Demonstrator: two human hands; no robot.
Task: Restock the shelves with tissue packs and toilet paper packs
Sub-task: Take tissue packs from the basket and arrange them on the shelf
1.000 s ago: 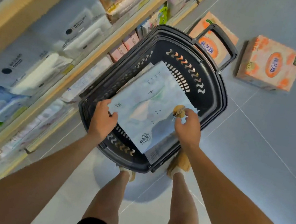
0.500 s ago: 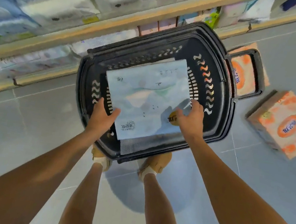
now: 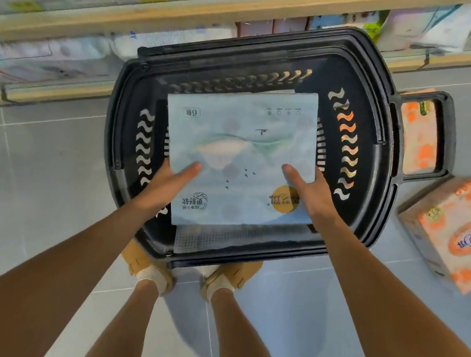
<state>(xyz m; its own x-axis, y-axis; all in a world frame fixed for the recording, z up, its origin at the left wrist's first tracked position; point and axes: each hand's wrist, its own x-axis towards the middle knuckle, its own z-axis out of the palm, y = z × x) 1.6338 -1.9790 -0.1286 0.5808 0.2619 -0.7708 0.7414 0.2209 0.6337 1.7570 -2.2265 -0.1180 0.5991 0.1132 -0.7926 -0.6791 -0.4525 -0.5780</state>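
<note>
1. Pale blue plastic wraps a flat tissue pack that sits over the middle of a black basket on the grey floor.
2. Left hand grips the pack's near left edge, thumb lying on top and the other fingers hidden beneath.
3. Right hand grips the near right edge the same way, thumb on top beside an orange round logo, other fingers out of sight.
4. Whether the pack rests on other stock in the basket or is already clear of it cannot be told.
5. Wooden shelves run across the far side, just beyond the basket, holding white and pastel packs that are blurred.
6. Two orange boxes lie on the floor at right: one near the basket, another seen through the basket's handle.
7. Two feet in tan shoes stand at the basket's near rim.
8. Judged step: picking a tissue pack out of the basket for shelving.
9. Next move likely calls for raising the pack level with both hands, clearing the rim, then carrying it far toward a shelf gap among like packs.
</note>
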